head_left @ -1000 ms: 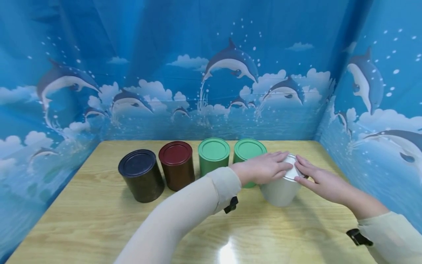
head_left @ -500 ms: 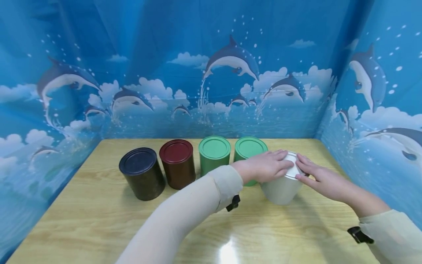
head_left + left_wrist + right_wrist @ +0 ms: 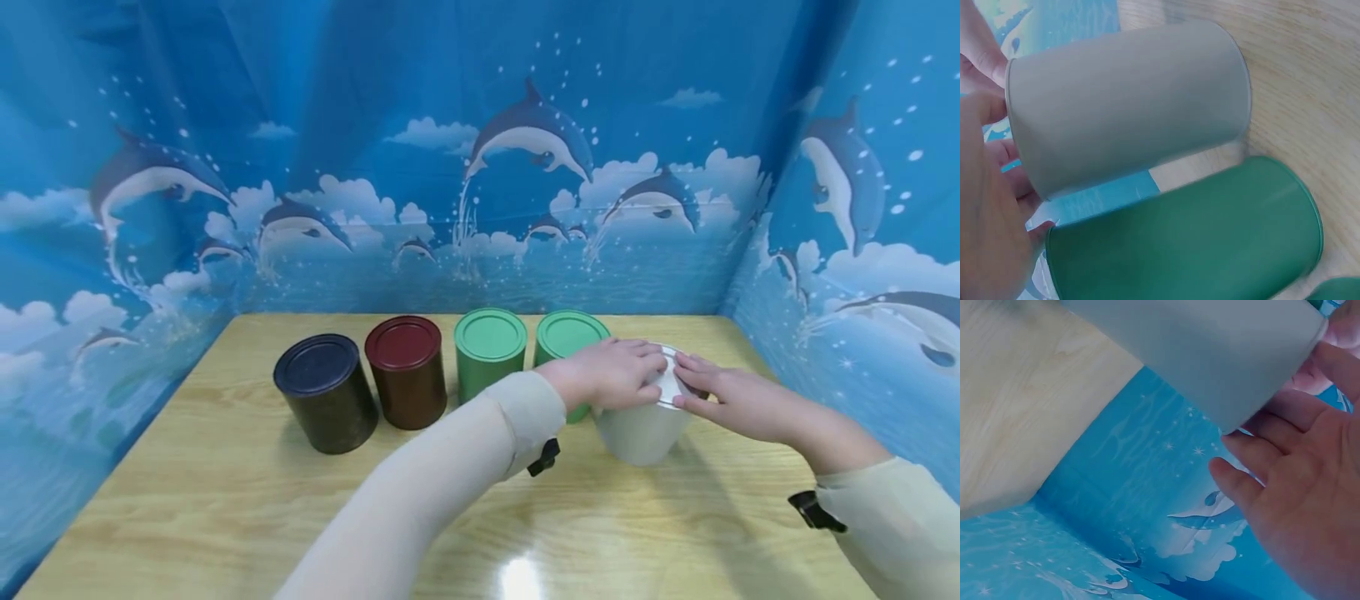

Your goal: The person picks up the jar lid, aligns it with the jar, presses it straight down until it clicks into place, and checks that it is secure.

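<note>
A white lidded can (image 3: 641, 437) stands upright at the right end of a row of cans. My left hand (image 3: 611, 372) rests on the left part of its white lid (image 3: 667, 387), fingers extended across the top. From the other side, my right hand (image 3: 750, 400) touches the lid's right part with straight fingers. In the left wrist view the side of the white can (image 3: 1129, 112) shows whole, and the left fingers lie over its top end. The right wrist view has the right fingertips at the rim of the white can (image 3: 1229, 356). Part of the lid is hidden under the hands.
Left of the white can stand two green cans, the nearer one (image 3: 572, 333) partly behind my left hand and the other (image 3: 489, 358) beside it. Then come a dark red can (image 3: 405, 367) and a black can (image 3: 326, 392). A dolphin-print curtain (image 3: 480, 258) borders the wooden table (image 3: 202, 492).
Both hands stay on the white lid. My left wrist has shifted slightly to the right, and its fingers look a little more bent. The cans keep their places.
</note>
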A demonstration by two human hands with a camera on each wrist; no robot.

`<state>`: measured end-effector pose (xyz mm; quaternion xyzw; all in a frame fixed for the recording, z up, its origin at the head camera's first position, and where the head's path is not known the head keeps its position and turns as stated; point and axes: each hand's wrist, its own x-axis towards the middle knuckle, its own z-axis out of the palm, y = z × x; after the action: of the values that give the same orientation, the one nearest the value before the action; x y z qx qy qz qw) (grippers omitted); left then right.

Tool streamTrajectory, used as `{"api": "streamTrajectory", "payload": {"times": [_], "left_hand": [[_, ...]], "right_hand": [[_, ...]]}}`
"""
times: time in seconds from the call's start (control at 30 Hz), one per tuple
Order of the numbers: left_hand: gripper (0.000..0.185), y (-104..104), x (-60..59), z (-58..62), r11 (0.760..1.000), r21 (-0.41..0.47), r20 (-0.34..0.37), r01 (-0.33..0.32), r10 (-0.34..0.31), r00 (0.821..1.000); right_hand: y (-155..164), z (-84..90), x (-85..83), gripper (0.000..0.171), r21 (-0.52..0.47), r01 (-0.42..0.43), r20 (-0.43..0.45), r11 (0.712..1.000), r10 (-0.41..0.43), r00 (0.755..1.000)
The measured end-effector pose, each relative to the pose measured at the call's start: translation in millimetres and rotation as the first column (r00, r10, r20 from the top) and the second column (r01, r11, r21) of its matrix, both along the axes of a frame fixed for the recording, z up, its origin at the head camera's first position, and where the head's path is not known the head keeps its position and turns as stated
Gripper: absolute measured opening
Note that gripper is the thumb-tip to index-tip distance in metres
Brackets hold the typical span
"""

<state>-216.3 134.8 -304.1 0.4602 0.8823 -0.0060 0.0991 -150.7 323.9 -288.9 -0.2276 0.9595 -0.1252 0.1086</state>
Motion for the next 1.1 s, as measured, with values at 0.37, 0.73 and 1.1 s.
{"api": "streamTrajectory", "payload": {"times": [0.37,0.73,1.1], "left_hand": [[0.084,-8,9.1,-5.3,0.999,-0.041,-0.110,0.028,-0.032,0.993],[0.090,5,4.3,-9.9,0.999,-0.015,-0.171,0.029,-0.031,0.985],[0.078,-14,16.9,-10.3,0.996,-0.093,-0.286,-0.008,-0.019,0.958]], "right_hand": [[3,-2.6,4.3,0.088,0.002,0.027,-0.059,1.000,-0.027,0.998],[-5,-11.9,2.5,0.081,0.112,-0.027,-0.278,0.993,0.057,0.959],[1,-19.8,7.2,0.084,0.082,0.006,-0.274,0.997,0.017,0.961]]}}
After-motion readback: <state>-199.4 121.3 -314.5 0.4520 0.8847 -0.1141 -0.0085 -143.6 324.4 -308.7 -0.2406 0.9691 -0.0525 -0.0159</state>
